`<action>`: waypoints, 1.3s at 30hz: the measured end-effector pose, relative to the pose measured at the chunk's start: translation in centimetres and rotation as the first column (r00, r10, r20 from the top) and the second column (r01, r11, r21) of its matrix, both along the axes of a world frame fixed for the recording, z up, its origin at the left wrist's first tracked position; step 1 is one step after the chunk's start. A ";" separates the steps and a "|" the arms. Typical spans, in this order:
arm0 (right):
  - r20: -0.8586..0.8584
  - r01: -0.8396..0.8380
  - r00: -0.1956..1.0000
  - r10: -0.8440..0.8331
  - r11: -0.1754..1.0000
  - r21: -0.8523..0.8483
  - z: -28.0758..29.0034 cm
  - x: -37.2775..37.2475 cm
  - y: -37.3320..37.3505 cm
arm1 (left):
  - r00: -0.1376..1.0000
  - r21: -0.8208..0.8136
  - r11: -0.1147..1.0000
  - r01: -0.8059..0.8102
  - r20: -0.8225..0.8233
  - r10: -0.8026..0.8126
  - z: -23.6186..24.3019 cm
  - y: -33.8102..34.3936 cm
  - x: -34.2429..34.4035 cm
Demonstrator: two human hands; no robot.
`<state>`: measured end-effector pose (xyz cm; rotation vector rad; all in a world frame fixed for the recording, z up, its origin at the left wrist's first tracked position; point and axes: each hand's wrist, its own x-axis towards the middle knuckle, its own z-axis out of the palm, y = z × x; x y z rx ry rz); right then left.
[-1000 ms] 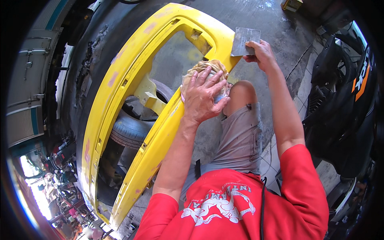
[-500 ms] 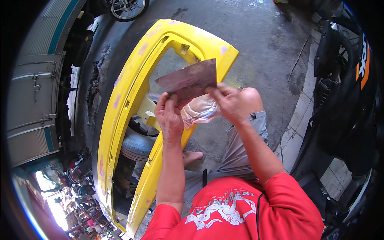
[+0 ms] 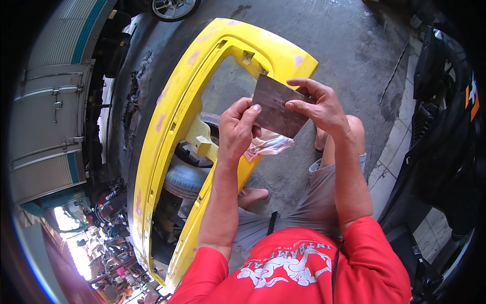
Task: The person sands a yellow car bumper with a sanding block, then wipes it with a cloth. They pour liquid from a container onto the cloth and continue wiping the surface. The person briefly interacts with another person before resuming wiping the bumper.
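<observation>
A dark brown sheet of sandpaper (image 3: 277,109) is held up in front of me, tilted, between both hands. My left hand (image 3: 238,129) pinches its left edge, thumb on the near face. At the right edge, my right hand (image 3: 321,107) grips it with the thumb in front and the other fingers partly behind. Beneath them lies a long yellow vehicle body panel (image 3: 161,147) with a large opening and pinkish, dull patches. A crumpled pale cloth (image 3: 271,144) shows just below the sandpaper, by the panel's near edge.
A tyre (image 3: 185,177) shows through the panel's opening. On the right stands a black motorcycle (image 3: 440,131) with orange trim. A grey metal-sided body (image 3: 48,111) lines the left, and a motorcycle wheel (image 3: 174,6) is at the top. Cluttered parts (image 3: 114,263) fill the lower left.
The sandpaper has moved right and turned, and now looks shorter. My right hand has shifted up and right on it. The whole view has swung slightly.
</observation>
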<state>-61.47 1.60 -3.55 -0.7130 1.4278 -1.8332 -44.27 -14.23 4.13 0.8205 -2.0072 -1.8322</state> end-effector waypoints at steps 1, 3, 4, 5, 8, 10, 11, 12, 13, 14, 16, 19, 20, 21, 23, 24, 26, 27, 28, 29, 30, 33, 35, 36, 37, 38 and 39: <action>0.042 -0.034 0.999 0.034 0.999 -0.003 0.2 -0.1 0.1 | 1.000 0.003 1.000 0.005 0.013 -0.005 0.1 -0.1 0.0; 0.128 -0.087 0.988 0.088 0.996 -0.007 0.4 -0.1 -0.1 | 0.997 0.095 0.995 -0.039 -0.060 0.044 0.0 0.1 -0.2; 0.160 -0.088 0.983 0.093 0.995 -0.038 0.5 0.0 -0.3 | 0.984 0.185 0.980 -0.079 -0.142 0.106 -0.2 0.5 -0.4; 0.191 -0.089 0.976 0.100 0.994 -0.070 0.5 0.2 -0.7 | 0.961 0.277 0.952 -0.132 -0.199 0.191 -0.5 0.9 -0.6; 0.229 -0.064 0.969 0.088 0.992 -0.110 0.5 0.4 -1.7 | 0.920 0.378 0.902 -0.208 -0.239 0.312 -1.8 3.0 -0.8; 0.178 -0.060 0.981 0.077 0.993 -0.102 0.0 -0.3 -2.1 | 0.949 0.412 0.900 -0.146 -0.200 0.245 -2.4 3.6 -0.8; 0.122 -0.067 0.989 0.078 0.994 -0.090 -0.4 -1.0 -2.1 | 0.964 0.432 0.894 -0.117 -0.168 0.207 -2.7 3.6 -0.9; 0.059 -0.080 0.994 0.088 0.990 -0.117 -1.0 -1.9 -2.0 | 0.974 0.384 0.917 -0.109 -0.141 0.176 -2.7 3.4 -1.0; 0.124 0.021 0.992 -0.013 0.998 -0.062 -1.7 -3.1 -1.8 | 0.986 0.188 0.979 -0.080 -0.131 0.106 -2.7 3.1 -1.3; 0.181 0.110 0.978 -0.102 0.993 -0.038 -2.6 -4.6 -1.5 | 0.994 -0.013 0.999 -0.040 -0.104 0.038 -2.5 2.5 -1.7; 0.248 0.360 0.898 -0.363 0.931 0.058 -4.6 -8.0 -1.5 | 0.998 -0.002 0.999 -0.047 -0.033 0.047 -2.0 1.6 -3.1; 0.295 0.595 0.683 -0.668 0.743 0.306 -7.4 -9.7 -2.8 | 0.980 -0.066 0.998 -0.022 0.196 0.035 -1.1 0.1 -6.6; 0.297 0.618 0.601 -0.742 0.667 0.415 -8.3 -9.7 -3.4 | 0.939 -0.229 0.973 0.009 0.337 0.071 -1.1 -0.4 -8.2; 0.331 0.586 0.653 -0.681 0.732 0.347 -9.0 -9.3 -4.0 | 0.934 -0.262 0.963 0.062 0.356 0.037 -1.5 -0.8 -9.8; 0.387 0.504 0.738 -0.553 0.833 0.228 -10.0 -8.8 -5.2 | 0.933 -0.357 0.918 0.174 0.359 -0.037 -2.6 -1.2 -13.2; 0.449 0.446 0.752 -0.483 0.874 0.193 -10.3 -8.9 -5.4 | 0.927 -0.369 0.908 0.200 0.372 -0.053 -3.0 -1.5 -14.4; 0.479 0.394 0.775 -0.412 0.908 0.144 -10.5 -8.8 -5.6 | 0.916 -0.388 0.888 0.245 0.393 -0.081 -3.7 -1.8 -16.4; 0.491 0.374 0.782 -0.383 0.920 0.120 -10.4 -9.0 -5.5 | 0.904 -0.391 0.885 0.251 0.421 -0.071 -3.9 -1.8 -17.0; 0.473 0.355 0.802 -0.366 0.928 0.114 -10.2 -9.1 -5.4 | 0.893 -0.395 0.882 0.257 0.447 -0.060 -4.0 -1.8 -17.6; 0.449 0.353 0.816 -0.364 0.929 0.112 -10.1 -9.2 -5.2 | 0.881 -0.399 0.879 0.262 0.470 -0.049 -4.1 -1.8 -18.1; 0.423 0.351 0.830 -0.363 0.930 0.109 -9.8 -9.2 -5.1 | 0.886 -0.399 0.881 0.255 0.461 -0.048 -4.2 -1.7 -18.6; 0.309 0.339 0.877 -0.369 0.929 0.148 -9.5 -9.0 -5.0 | 0.839 -0.423 0.845 0.326 0.542 -0.052 -4.1 -1.8 -20.1; 0.297 0.338 0.882 -0.367 0.930 0.144 -9.5 -9.0 -5.0 | 0.827 -0.433 0.833 0.344 0.560 -0.050 -4.0 -1.8 -21.0; 0.285 0.341 0.885 -0.369 0.929 0.144 -9.5 -9.1 -5.0 | 0.826 -0.449 0.826 0.342 0.562 -0.037 -4.0 -1.8 -21.3; 0.290 0.324 0.888 -0.357 0.933 0.157 -9.6 -9.3 -5.0 | 0.832 -0.454 0.821 0.346 0.553 -0.044 -4.0 -1.6 -21.6; 0.290 0.316 0.889 -0.356 0.932 0.175 -9.8 -9.5 -4.9 | 0.843 -0.472 0.816 0.335 0.537 -0.035 -4.0 -1.4 -21.9; 0.289 0.309 0.889 -0.355 0.931 0.193 -9.9 -9.7 -4.9 | 0.842 -0.474 0.814 0.336 0.539 -0.034 -3.9 -1.3 -22.1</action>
